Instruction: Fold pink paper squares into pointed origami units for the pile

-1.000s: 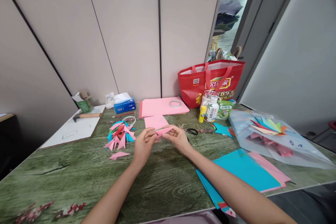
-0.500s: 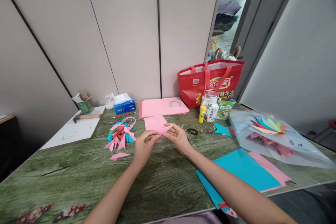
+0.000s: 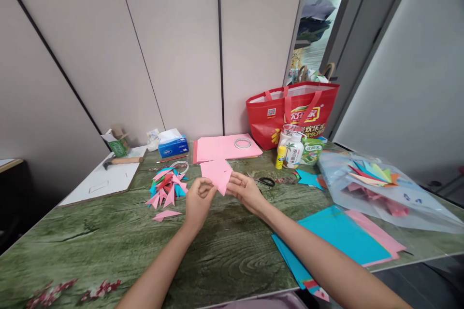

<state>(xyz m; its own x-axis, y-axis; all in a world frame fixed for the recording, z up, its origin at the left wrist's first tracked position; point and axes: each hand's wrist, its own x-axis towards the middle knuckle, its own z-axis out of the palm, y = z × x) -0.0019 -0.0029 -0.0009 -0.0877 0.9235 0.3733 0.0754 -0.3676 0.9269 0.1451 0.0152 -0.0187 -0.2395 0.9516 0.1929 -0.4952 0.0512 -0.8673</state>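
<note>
A small folded piece of pink paper (image 3: 222, 185) is held up between my two hands, one pointed corner facing down. My left hand (image 3: 197, 203) pinches its left edge between thumb and fingers. On the right side my right hand (image 3: 247, 195) grips it, fingers partly behind the paper. Beyond it lies a pink paper square (image 3: 210, 166), and the two blend where they overlap. To the left of my left hand rests a single folded pink paper piece (image 3: 166, 215), with a pile of pink, blue and red folded pieces (image 3: 166, 186) behind it.
Scissors (image 3: 266, 181) lie right of my hands, near a glue stick (image 3: 280, 158) and a white bottle (image 3: 294, 149). Blue sheets (image 3: 337, 236) and a plastic bag (image 3: 369, 198) occupy the right. A hammer (image 3: 125, 160) rests on a white board (image 3: 97, 183) at left.
The folded pink paper has turned from a narrow, slanted strip to a broader face with its point downward. Both hands stay at nearly the same place, with their fingers shifted on the paper.
</note>
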